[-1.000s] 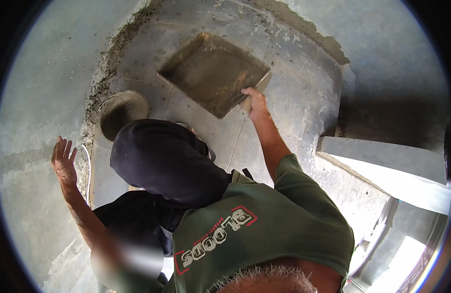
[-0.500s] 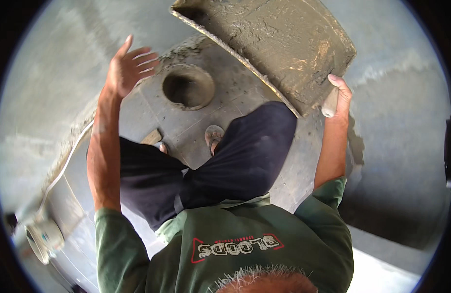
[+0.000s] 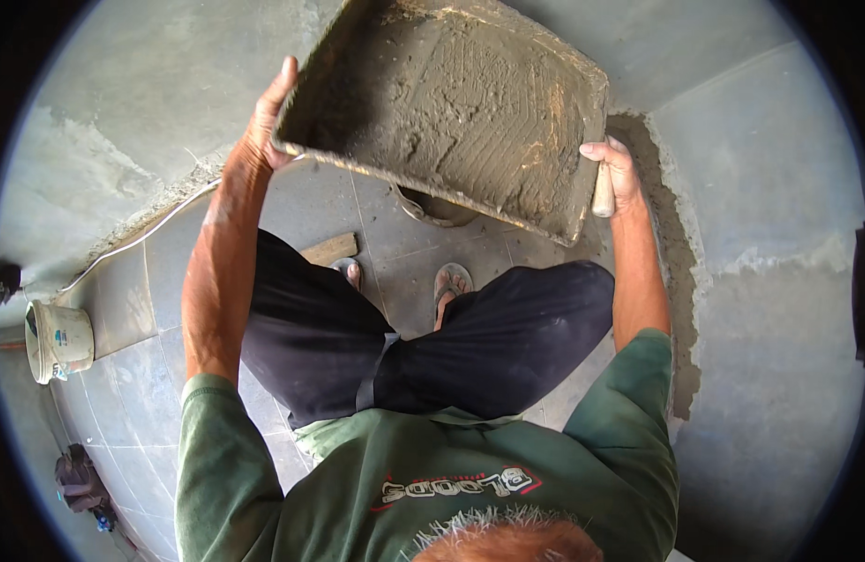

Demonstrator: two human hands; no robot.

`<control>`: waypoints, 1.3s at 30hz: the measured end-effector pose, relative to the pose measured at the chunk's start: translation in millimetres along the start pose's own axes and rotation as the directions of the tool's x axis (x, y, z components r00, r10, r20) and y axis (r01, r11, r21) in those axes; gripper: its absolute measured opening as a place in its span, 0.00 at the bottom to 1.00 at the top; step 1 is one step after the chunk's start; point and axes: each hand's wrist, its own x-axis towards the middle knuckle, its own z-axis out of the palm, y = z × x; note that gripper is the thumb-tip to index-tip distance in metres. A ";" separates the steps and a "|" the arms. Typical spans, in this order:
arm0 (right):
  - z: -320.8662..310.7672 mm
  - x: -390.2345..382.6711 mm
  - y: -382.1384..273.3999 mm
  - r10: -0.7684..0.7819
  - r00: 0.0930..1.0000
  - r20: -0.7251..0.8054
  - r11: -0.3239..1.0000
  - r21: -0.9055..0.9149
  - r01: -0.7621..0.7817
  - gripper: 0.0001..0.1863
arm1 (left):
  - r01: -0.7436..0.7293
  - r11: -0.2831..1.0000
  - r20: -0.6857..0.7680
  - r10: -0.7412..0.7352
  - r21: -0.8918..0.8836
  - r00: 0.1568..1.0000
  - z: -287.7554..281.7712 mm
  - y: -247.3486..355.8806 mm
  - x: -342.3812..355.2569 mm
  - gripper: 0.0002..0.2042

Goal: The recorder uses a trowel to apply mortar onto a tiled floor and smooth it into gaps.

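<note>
I hold a wide, shallow mortar tray (image 3: 404,181) out in front of me, tilted, with wet grey mortar (image 3: 461,103) spread over its inside. My left hand (image 3: 271,117) grips its left corner, thumb up along the outer wall; most of the fingers are hidden behind it. At the opposite side, my right hand (image 3: 618,169) is closed, its thumb on the tray's edge. A pale, rounded handle (image 3: 603,192) sticks out below that thumb; what it belongs to is hidden. Under the tray, a round bucket (image 3: 437,211) shows only partly.
A block of wood (image 3: 329,248) lies by my left foot on the tiled floor (image 3: 123,393). A white bucket (image 3: 62,342) and a dark bag (image 3: 81,478) are at the left. A white cable (image 3: 156,225) follows the wall base. Wet mortar (image 3: 671,215) edges the right wall.
The tray has swung left and levelled toward me, now covering most of the round bucket. My left hand, spread and free before, has taken hold of the tray's left corner.
</note>
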 end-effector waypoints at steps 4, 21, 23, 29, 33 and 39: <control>-8.3 15.1 -8.3 -0.121 0.986 -0.115 0.970 -0.223 0.093 0.17 | -0.088 0.994 -0.083 0.094 0.071 0.992 30.0 -20.2 -27.4 0.37; 51.4 -72.7 52.8 -0.319 0.878 -0.357 0.567 -0.814 -0.126 0.16 | -0.411 0.857 -0.184 0.478 0.310 0.859 77.7 -112.2 -46.2 0.32; 56.4 -68.6 50.3 -0.400 0.861 -0.315 0.411 -0.901 -0.139 0.18 | -0.437 0.836 -0.164 0.507 0.330 0.846 80.2 -113.4 -52.7 0.32; 59.8 -34.9 37.7 -0.367 0.851 -0.377 0.388 -0.893 -0.228 0.22 | -0.469 0.751 -0.128 0.581 0.464 0.803 97.0 -117.0 -48.9 0.31; 62.8 -8.9 30.3 -0.468 0.818 -0.334 0.304 -0.930 -0.206 0.21 | -0.486 0.815 -0.167 0.552 0.316 0.817 96.7 -114.6 -47.0 0.33; 57.8 4.9 3.2 -0.308 0.854 -0.420 0.648 -0.750 -0.135 0.20 | -0.471 0.770 -0.082 0.553 0.430 0.829 91.7 -110.8 -47.9 0.36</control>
